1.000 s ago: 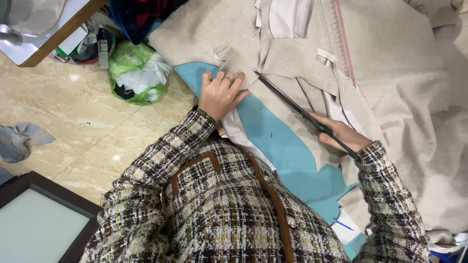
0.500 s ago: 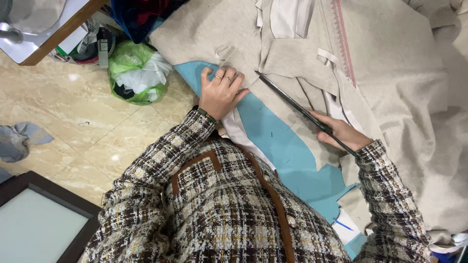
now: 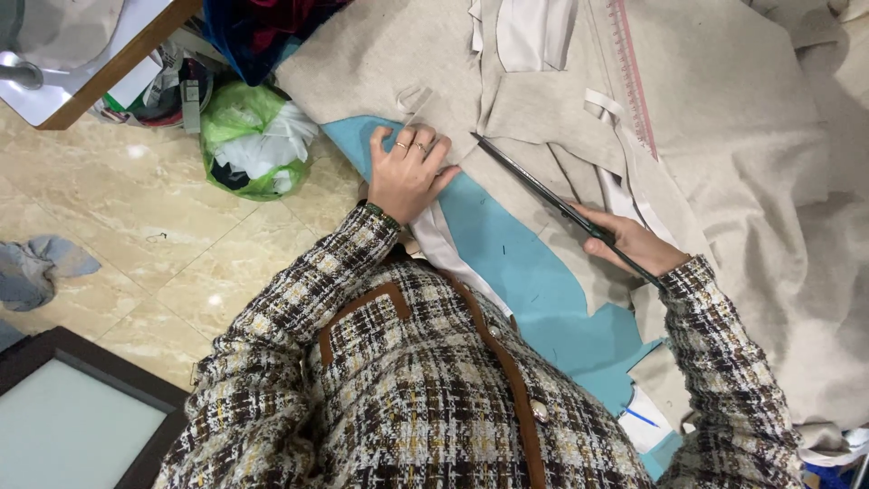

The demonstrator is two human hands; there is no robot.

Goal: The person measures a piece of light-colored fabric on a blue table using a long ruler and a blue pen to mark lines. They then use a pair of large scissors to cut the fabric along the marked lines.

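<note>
The left hand lies flat, fingers spread, pressing beige woollen fabric at the near edge of the light-blue counter, while the right hand grips long black tailor's shears lying across the cloth just beside it.

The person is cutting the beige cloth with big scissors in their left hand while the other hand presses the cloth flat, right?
Not quite. The head view shows the long dark scissors in the right hand, not the left. The left hand is the one pressing flat on the beige cloth, near the blue table edge. The rest is right.
</note>
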